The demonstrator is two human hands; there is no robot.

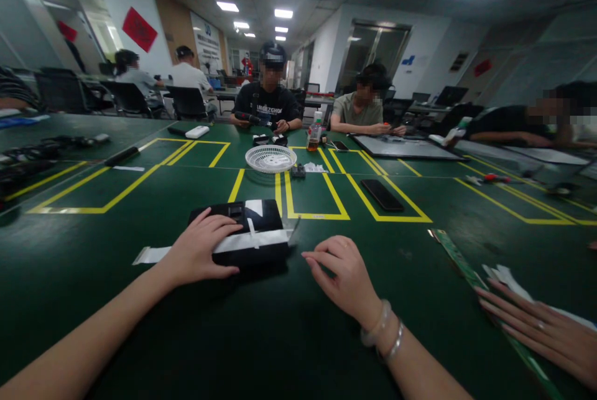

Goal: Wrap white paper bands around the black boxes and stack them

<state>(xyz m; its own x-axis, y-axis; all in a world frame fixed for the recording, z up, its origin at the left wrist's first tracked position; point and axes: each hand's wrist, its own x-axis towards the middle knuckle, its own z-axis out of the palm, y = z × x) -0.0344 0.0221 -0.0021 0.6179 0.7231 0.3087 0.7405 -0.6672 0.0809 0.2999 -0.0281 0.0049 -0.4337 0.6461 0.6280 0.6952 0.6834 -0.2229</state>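
A black box-like device (252, 255) lies on the green table (261, 338), crossed by a white strip (268, 238) with a shorter white piece over it. My left hand (205, 247) rests on the device's left part, fingers over its top and thumb along the near side. The strip's loose end (152, 255) sticks out to the left. My right hand (342, 269) is just right of the device, apart from it, its fingers bent and thumb near the index finger. A thin dark wire end (296, 226) shows at the device's right edge; nothing can be made out between the right fingertips.
A white basket (270, 159), a bottle (314, 132) and a black phone (381, 195) stand or lie beyond. At right, another person's hand (536, 325) touches a long green circuit board (459, 263). Cables (37, 157) lie at far left. People sit across the table.
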